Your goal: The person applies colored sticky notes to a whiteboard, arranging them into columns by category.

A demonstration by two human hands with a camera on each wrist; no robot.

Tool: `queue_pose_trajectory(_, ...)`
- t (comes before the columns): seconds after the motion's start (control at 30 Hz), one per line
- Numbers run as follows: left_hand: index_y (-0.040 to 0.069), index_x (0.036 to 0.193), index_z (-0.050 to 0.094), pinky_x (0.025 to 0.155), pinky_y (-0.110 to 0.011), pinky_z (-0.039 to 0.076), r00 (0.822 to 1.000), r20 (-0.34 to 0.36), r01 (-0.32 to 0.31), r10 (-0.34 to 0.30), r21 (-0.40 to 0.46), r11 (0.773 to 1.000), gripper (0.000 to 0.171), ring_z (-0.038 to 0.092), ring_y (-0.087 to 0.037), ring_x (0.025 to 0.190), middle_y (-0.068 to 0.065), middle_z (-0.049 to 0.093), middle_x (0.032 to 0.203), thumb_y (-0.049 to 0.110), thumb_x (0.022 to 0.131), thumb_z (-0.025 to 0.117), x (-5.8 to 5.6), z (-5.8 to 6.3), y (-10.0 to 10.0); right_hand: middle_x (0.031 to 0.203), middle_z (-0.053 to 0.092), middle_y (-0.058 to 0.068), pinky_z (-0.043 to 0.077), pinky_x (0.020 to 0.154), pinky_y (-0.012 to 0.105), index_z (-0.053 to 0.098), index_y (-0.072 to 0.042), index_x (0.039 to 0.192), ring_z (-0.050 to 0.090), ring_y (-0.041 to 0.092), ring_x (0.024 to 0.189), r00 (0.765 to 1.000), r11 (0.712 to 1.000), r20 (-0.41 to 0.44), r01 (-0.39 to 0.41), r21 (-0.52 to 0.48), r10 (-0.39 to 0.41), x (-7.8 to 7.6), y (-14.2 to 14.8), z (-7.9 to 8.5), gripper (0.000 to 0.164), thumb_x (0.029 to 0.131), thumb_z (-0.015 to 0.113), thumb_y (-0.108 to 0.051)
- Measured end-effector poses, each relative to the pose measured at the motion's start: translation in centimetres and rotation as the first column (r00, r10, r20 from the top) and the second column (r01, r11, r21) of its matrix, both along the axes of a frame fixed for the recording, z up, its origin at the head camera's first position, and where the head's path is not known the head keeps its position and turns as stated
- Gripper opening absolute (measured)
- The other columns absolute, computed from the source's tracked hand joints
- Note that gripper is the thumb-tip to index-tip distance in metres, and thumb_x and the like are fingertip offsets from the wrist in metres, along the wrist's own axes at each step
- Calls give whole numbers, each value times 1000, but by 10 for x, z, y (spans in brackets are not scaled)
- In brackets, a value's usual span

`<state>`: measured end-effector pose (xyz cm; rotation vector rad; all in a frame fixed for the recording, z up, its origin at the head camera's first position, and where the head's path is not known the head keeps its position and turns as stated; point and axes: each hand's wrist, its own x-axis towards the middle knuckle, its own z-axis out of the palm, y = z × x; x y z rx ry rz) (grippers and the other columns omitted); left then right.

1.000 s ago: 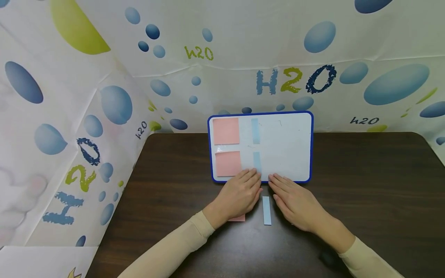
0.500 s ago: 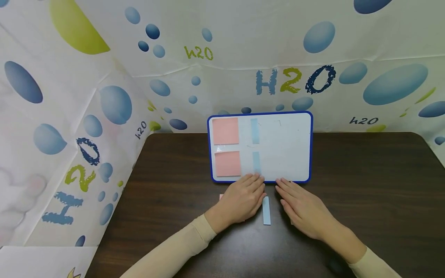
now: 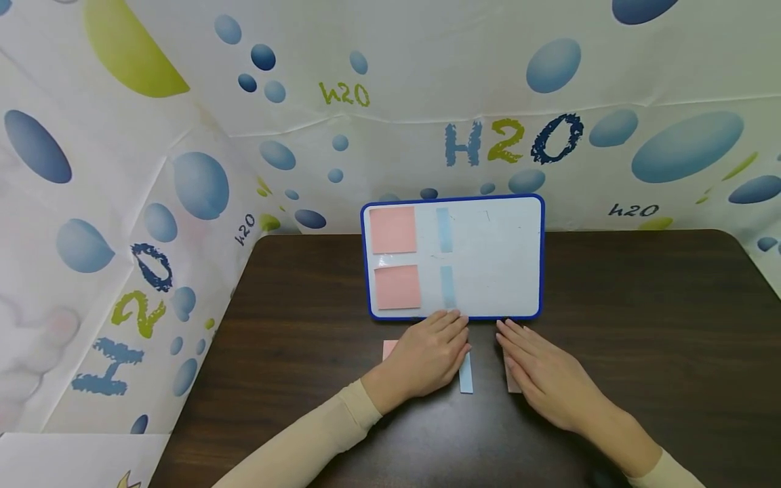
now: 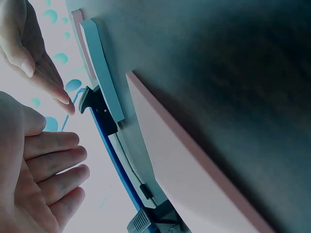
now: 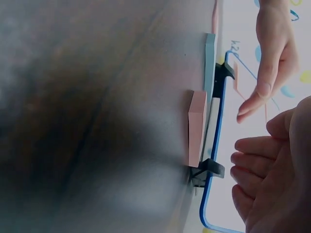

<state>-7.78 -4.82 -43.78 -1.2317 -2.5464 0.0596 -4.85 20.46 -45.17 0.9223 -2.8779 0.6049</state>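
Note:
In the head view my left hand, fingers straight, hovers over a pink sticky-note pad and covers most of it. It also hides the upper end of a narrow light-blue sticky-note pad. My right hand is stretched out over a narrow pink pad; only its left edge and lower end show. The left wrist view has the large pink pad and the blue pad lying apart from my left palm. In the right wrist view, the narrow pink pad lies apart from my right fingers.
A blue-framed whiteboard stands tilted on black clip feet behind the hands. Stuck on its left part are two pink notes and two light-blue strips. The dark wooden table meets a patterned curtain.
My right hand has moved right and slightly toward me, baring part of the narrow pink pad. The left hand has shifted slightly right and down, covering the blue pad's top and uncovering a pink pad corner.

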Motion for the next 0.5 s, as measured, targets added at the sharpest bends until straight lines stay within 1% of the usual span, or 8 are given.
queue_pose_trajectory(0.3, 13, 122, 75, 118, -33, 44, 1000, 26, 17, -16, -26, 1000, 35, 61, -18, 132, -3, 69, 135, 33, 105, 51, 4, 0, 6, 156, 50, 7, -5, 118, 3, 58, -5, 143, 48, 28, 145, 999, 1000, 41, 21, -1, -21, 6, 7, 0, 43, 104, 56, -22)
queue_pose_trajectory(0.5, 14, 126, 73, 119, -33, 42, 996, 81, 32, -29, -45, 998, 38, 58, -18, 136, -3, 66, 139, 33, 107, 46, 7, 1, 16, 155, 52, 7, -4, 118, 2, 59, -5, 143, 50, 28, 143, 999, 1000, 24, 22, -9, -21, 11, 11, 0, 43, 102, 58, -19)
